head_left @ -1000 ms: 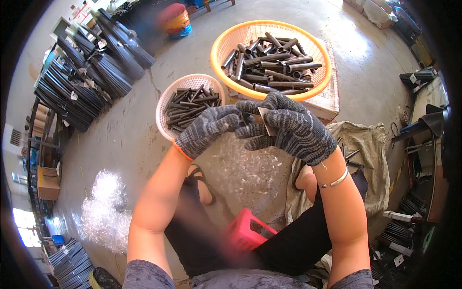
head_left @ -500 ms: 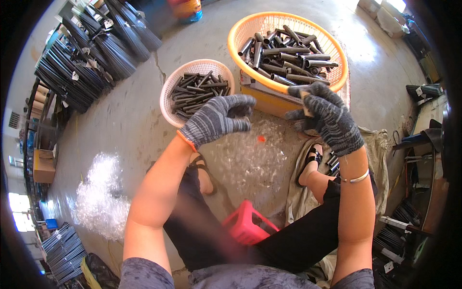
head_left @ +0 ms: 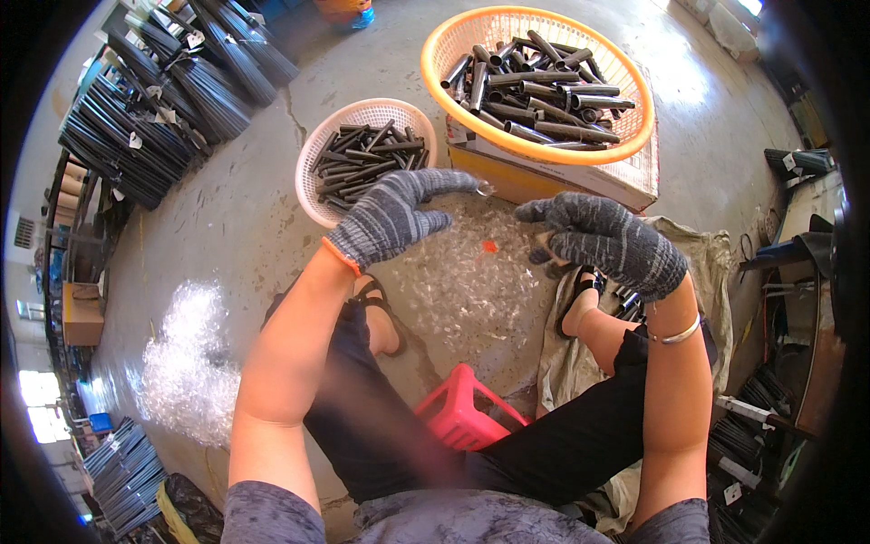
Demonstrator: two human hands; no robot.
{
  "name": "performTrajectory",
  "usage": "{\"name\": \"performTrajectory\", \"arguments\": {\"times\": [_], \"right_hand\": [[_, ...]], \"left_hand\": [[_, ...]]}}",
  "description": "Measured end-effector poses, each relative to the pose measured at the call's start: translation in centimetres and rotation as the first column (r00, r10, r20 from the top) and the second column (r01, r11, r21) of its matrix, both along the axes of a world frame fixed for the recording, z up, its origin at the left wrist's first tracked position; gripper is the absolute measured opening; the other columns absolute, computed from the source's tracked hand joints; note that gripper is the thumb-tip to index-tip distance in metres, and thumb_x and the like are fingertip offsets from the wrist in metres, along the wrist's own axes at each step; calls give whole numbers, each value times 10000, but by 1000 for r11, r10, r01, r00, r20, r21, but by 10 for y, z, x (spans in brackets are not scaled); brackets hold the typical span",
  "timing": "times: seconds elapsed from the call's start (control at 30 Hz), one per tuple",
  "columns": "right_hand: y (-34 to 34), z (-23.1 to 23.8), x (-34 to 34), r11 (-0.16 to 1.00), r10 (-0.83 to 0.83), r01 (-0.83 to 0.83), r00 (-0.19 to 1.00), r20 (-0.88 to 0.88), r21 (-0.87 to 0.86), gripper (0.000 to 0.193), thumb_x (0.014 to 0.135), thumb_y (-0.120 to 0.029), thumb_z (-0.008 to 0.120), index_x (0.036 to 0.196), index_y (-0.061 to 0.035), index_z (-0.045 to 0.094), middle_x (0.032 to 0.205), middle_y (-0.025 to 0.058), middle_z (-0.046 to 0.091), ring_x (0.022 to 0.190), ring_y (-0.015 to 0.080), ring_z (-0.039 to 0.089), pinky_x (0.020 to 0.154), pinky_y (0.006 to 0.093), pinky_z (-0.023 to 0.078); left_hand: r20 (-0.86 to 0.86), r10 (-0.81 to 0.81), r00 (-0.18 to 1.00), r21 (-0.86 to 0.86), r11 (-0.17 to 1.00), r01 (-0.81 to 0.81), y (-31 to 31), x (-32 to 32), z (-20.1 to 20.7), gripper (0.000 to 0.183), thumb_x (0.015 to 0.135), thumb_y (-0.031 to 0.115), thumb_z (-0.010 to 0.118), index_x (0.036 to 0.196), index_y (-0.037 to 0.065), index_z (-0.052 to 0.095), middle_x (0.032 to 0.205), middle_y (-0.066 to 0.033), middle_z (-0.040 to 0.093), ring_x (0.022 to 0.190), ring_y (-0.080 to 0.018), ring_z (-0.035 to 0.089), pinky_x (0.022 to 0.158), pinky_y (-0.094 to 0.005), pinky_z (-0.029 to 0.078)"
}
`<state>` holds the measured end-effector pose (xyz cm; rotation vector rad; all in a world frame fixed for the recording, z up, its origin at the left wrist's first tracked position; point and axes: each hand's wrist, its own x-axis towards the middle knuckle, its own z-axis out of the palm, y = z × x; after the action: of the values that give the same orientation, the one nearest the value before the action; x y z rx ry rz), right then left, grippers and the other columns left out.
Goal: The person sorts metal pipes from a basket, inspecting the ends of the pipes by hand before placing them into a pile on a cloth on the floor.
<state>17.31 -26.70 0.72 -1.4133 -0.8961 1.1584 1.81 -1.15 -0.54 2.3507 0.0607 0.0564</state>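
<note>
My left hand (head_left: 390, 216), in a grey striped knit glove with an orange cuff, is in front of the smaller basket. Its fingers stretch to the right with the thumb apart, and a small clear plastic scrap (head_left: 485, 189) is at the fingertips. Over on the right, my gloved right hand (head_left: 612, 240) is curled around a small tan-coloured piece (head_left: 545, 241), mostly hidden by the fingers. Short dark tubes (head_left: 372, 156) fill the pale pink basket (head_left: 305, 186). Wider dark tubes (head_left: 544, 91) lie in the larger orange-rimmed basket (head_left: 649, 122).
The larger basket rests on a cardboard box (head_left: 507, 177). Clear plastic scraps (head_left: 471, 281) litter the floor between my feet, and a heap of clear film (head_left: 190, 363) lies left. A pink stool (head_left: 467, 408) is between my legs. Bundled dark rods (head_left: 136, 136) stand far left; cloth (head_left: 702, 263) lies right.
My right hand has dropped lower, away from the orange basket's rim, and turned so the tan piece shows less. My left fingers have straightened, and a clear scrap now shows at their tips.
</note>
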Motion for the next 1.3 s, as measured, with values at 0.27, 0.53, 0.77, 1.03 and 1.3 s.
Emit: {"name": "performTrajectory", "arguments": {"times": [0.27,0.53,0.77,1.03,1.3], "right_hand": [[1,-8,-3,997,11,-11,1000,4,77,291,884,-103,669,1151,-6,602,1032,122,659,878,220,630,795,348,527],[-1,-47,27,986,-148,157,708,690,49,208,938,-143,617,1106,-20,603,920,121,672,845,196,660,700,295,531],[5,19,39,858,-491,427,845,212,286,171,982,-193,567,1076,-50,581,823,63,655,685,125,628,596,244,529],[-70,63,65,814,-551,348,716,428,465,250,959,-189,601,1148,-29,633,829,52,658,688,144,619,596,276,507],[-276,-197,29,184,-983,960,179,-41,-209,126,910,-60,585,1032,-88,577,686,57,574,521,156,539,486,282,486]], "left_hand": [[-2,-52,999,-106,993,51,3,-1,-1,562,781,77,732,1315,65,557,1262,-99,618,1187,-212,554,1059,-340,395],[-106,-32,994,-135,991,18,13,-4,-9,500,806,70,709,1286,47,572,1194,-101,653,1098,-179,600,979,-319,463],[-107,-66,992,-95,994,56,21,-9,-15,505,806,101,717,1279,9,566,1218,-138,632,1101,-204,599,979,-319,459],[-89,-61,994,-57,997,56,22,-18,-16,490,782,64,706,1255,12,587,1139,-141,666,1054,-222,629,960,-321,471],[-323,-58,945,-97,995,28,12,-21,-8,547,805,116,733,1305,0,544,1224,-100,632,1125,-187,583,1008,-327,435]]}}
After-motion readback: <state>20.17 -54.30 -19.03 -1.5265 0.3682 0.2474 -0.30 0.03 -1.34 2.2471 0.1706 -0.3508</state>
